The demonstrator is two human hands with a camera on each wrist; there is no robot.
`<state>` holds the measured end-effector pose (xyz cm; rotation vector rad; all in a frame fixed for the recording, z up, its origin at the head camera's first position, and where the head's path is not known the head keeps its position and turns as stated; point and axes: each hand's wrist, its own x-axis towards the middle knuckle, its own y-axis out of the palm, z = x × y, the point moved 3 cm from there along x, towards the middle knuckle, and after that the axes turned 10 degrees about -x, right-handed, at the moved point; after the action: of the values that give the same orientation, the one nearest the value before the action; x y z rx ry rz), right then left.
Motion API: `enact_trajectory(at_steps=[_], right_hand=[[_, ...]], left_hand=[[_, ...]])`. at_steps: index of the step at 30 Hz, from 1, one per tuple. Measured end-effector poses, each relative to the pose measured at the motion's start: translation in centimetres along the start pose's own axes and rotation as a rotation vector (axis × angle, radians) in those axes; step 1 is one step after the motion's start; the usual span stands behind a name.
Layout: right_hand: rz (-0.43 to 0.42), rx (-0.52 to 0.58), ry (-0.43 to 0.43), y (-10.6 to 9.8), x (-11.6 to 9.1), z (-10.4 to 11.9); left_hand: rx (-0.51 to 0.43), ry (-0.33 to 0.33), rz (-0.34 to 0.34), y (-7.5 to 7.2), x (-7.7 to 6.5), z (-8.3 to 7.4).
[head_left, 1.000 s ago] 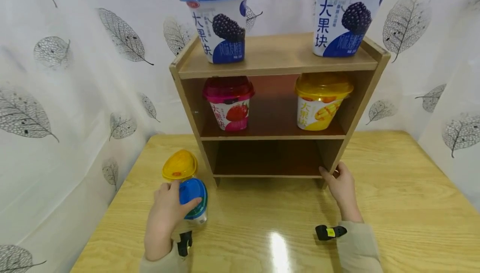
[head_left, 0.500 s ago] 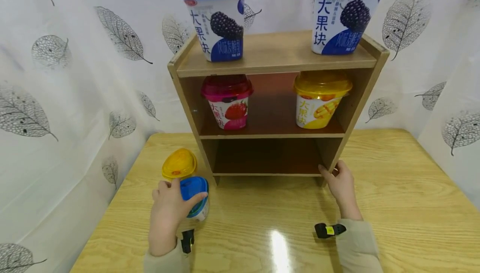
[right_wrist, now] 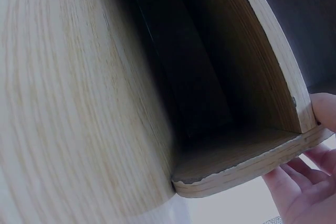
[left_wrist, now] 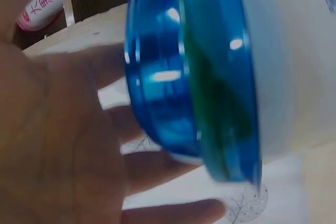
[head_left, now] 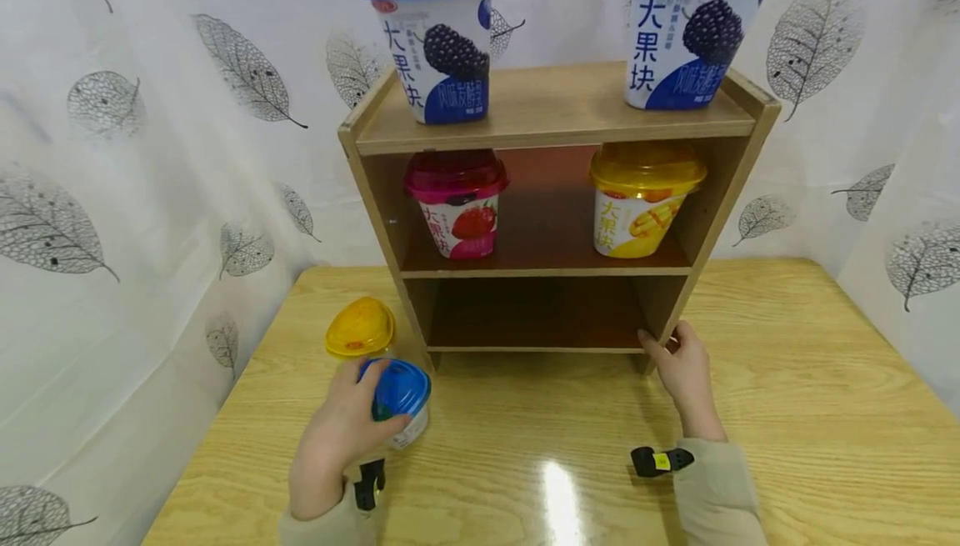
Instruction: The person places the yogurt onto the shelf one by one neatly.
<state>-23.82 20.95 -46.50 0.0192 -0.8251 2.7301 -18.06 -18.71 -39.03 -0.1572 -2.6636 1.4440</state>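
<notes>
My left hand [head_left: 341, 429] curls round the blue-lidded yogurt cup [head_left: 402, 392], thumb on the near side and fingers along the far side. Close up in the left wrist view, the blue lid [left_wrist: 163, 72] lies between the spread fingers [left_wrist: 152, 171] and the camera's right side. Right behind it stands a yellow-lidded yogurt cup [head_left: 360, 328]. My right hand [head_left: 684, 375] grips the lower right side panel of the small wooden shelf [head_left: 547, 273]. In the right wrist view the thumb [right_wrist: 325, 109] lies at the bottom board's edge and the fingers are outside the panel.
Two blackberry yogurt cups, left [head_left: 446, 37] and right [head_left: 686, 37], stand on the shelf's top. A strawberry cup [head_left: 459, 208] and a mango cup [head_left: 643, 204] occupy the middle level. The wooden table [head_left: 510, 454] meets a leaf-patterned cloth [head_left: 172, 221] behind.
The blue-lidded cup has shifted slightly right and turned, with my left fingers now farther over its lid. My right hand has stayed on the shelf's side panel.
</notes>
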Motion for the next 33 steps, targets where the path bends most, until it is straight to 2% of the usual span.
enact_trajectory(at_steps=[3,7,10,14,20,30,31,33], right_hand=[[-0.006,-0.007,0.004,-0.1,0.0,-0.1],[-0.003,-0.008,0.009,-0.1,0.0,-0.1],[0.000,-0.007,0.011,-0.2,-0.1,0.0],[-0.002,-0.005,0.007,-0.2,-0.1,0.0],[-0.009,-0.013,-0.003,0.0,0.0,0.1],[-0.012,-0.012,-0.002,0.0,0.0,0.1],[-0.013,-0.012,-0.003,0.0,0.0,0.1],[-0.012,-0.011,-0.003,0.0,0.0,0.2]], left_hand=[[0.015,-0.050,-0.067,0.0,0.3,-0.1],[0.095,-0.110,-0.152,0.3,0.6,-0.3],[0.127,-0.118,-0.134,0.6,0.7,-0.4],[0.110,-0.118,-0.079,0.9,0.8,-0.6],[0.085,-0.065,-0.032,0.8,0.8,-0.8],[0.055,0.089,-0.057,0.7,0.6,-1.0],[0.055,0.093,-0.063,0.7,0.6,-1.0],[0.068,0.050,-0.087,0.7,0.7,-1.1]])
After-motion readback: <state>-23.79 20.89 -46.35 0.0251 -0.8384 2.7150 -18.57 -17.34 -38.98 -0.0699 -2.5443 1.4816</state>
